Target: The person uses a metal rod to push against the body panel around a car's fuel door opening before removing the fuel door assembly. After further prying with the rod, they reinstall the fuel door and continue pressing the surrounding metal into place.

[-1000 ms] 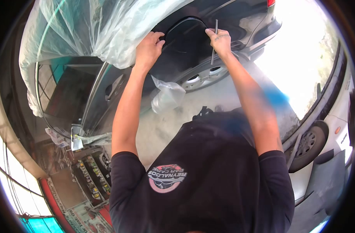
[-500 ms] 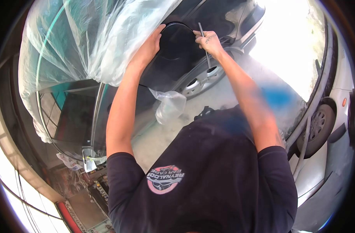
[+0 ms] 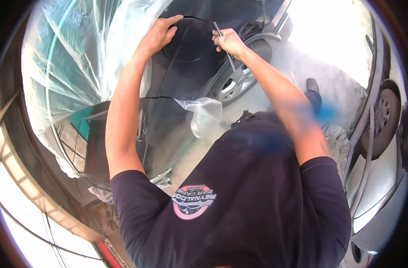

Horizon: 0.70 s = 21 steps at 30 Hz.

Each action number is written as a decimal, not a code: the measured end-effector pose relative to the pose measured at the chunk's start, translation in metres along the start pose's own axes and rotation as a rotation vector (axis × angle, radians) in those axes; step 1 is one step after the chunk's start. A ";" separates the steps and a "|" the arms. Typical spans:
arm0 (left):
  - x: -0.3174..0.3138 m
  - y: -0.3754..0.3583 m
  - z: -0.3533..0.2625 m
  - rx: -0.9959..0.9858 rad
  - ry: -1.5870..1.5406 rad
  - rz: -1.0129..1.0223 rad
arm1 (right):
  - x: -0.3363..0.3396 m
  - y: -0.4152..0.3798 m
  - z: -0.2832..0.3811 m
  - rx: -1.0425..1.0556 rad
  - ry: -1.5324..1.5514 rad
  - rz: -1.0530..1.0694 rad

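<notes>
My left hand [image 3: 158,36] reaches to the dark car panel [image 3: 197,85], index finger stretched along the upper left of a thin black curved strip [image 3: 196,18] and thumb held apart. From there the strip arcs over to the fingers of my right hand [image 3: 229,41]. That hand is closed around a slim grey rod [image 3: 225,47], which slants down toward the wheel. Below the strip, a faint curved outline [image 3: 186,60] shows on the panel, completing a rounded shape.
Clear plastic sheeting [image 3: 90,58] drapes the car at left, and a loose scrap of plastic [image 3: 205,117] hangs from its side. A wheel [image 3: 233,87] stands just beyond my right hand. A shoe [image 3: 312,85] is on the pale ground; another vehicle's wheel [image 3: 382,114] is at right.
Both hands and the strip sit further left and slightly higher in view. My left index finger is now stretched out more. The wheel shows more fully, and a shoe has come into sight.
</notes>
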State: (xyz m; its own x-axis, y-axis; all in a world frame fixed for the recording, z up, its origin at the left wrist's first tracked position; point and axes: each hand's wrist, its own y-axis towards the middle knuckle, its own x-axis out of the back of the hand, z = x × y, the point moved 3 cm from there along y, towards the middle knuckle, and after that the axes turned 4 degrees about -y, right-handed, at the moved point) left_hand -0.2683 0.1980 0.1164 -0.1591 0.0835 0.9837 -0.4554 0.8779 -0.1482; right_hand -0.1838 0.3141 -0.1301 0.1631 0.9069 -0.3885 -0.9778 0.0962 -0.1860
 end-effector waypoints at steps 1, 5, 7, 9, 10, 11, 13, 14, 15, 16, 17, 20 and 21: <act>-0.001 0.000 0.001 0.003 0.001 0.013 | -0.001 -0.001 0.000 -0.001 0.006 -0.015; -0.003 0.003 -0.002 0.054 0.024 0.062 | 0.005 0.004 -0.004 0.016 -0.067 -0.022; -0.003 0.005 -0.005 0.023 0.040 0.045 | 0.004 -0.001 -0.003 0.078 -0.084 0.007; -0.006 0.008 -0.006 0.003 0.056 0.039 | 0.006 -0.004 -0.008 0.046 -0.071 0.023; -0.008 0.013 -0.006 -0.039 0.148 0.031 | 0.005 -0.006 -0.011 0.041 -0.064 -0.004; -0.008 0.016 -0.005 -0.079 0.244 0.021 | 0.003 -0.006 -0.013 0.039 -0.055 -0.027; -0.009 0.019 -0.014 -0.121 0.306 0.042 | 0.000 -0.014 -0.018 0.026 0.013 -0.010; -0.009 0.021 -0.019 -0.160 0.353 0.042 | -0.001 -0.018 -0.020 0.017 0.040 -0.010; -0.009 0.022 -0.018 -0.163 0.361 0.052 | -0.003 -0.021 -0.022 0.006 0.066 -0.010; -0.008 0.025 -0.017 -0.167 0.369 0.076 | -0.005 -0.025 -0.024 -0.003 0.097 -0.008; -0.008 0.027 -0.016 -0.172 0.377 0.097 | -0.008 -0.028 -0.024 -0.001 0.106 -0.009; -0.003 0.029 -0.017 -0.179 0.349 0.127 | -0.012 -0.032 -0.023 0.008 0.159 0.008; -0.001 0.030 -0.018 -0.180 0.354 0.130 | -0.010 -0.037 -0.019 -0.019 0.141 0.055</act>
State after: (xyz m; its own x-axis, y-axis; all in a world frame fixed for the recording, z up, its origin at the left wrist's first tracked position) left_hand -0.2656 0.2328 0.1131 0.1200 0.3286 0.9368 -0.2863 0.9150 -0.2842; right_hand -0.1470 0.2938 -0.1361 0.1277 0.8437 -0.5214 -0.9833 0.0389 -0.1779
